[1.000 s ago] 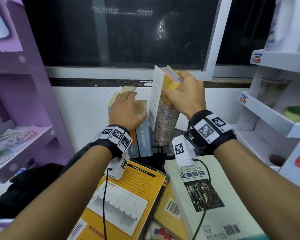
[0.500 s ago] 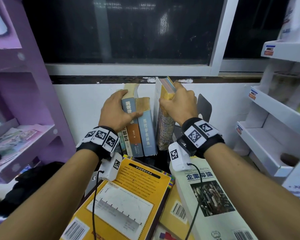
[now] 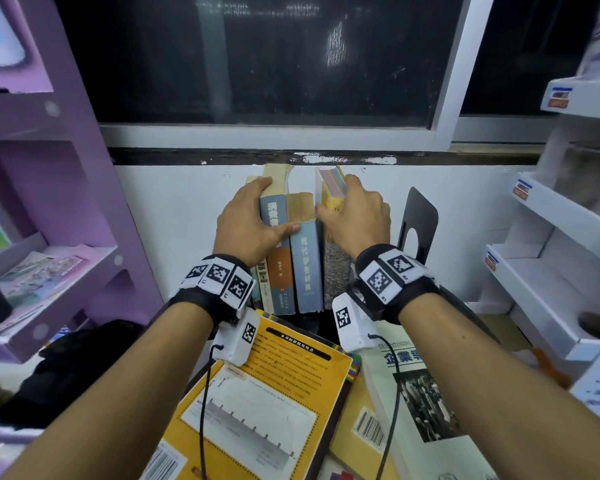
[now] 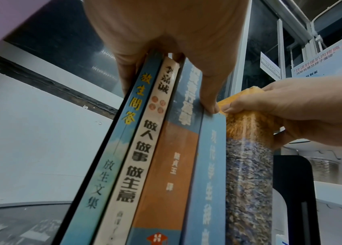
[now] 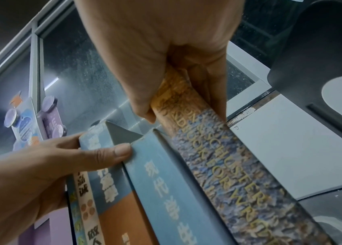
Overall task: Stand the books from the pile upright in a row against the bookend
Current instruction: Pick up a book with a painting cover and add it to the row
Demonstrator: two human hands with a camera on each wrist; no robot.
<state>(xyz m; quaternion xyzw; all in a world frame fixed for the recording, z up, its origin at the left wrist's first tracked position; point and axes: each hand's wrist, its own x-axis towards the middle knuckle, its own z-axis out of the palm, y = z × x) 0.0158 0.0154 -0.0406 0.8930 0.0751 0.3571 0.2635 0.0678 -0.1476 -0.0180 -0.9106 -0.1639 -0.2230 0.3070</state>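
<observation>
Several books stand upright in a row against the back wall. My left hand grips the tops of the left ones, thumb across the blue spine. My right hand grips the top of a thick book with a yellow and mottled spine, which stands upright against the right side of the blue book. The black bookend stands a hand's width to the right of the mottled book, not touching it. The pile lies in front: a yellow book and a white book.
A purple shelf unit stands on the left and white shelves on the right. A dark window sits above the white wall. A black object lies at lower left. Cables hang from both wrist cameras over the pile.
My right hand has lowered the mottled book and brought it left until it stands against the blue book. My left hand has stayed on the upright books.
</observation>
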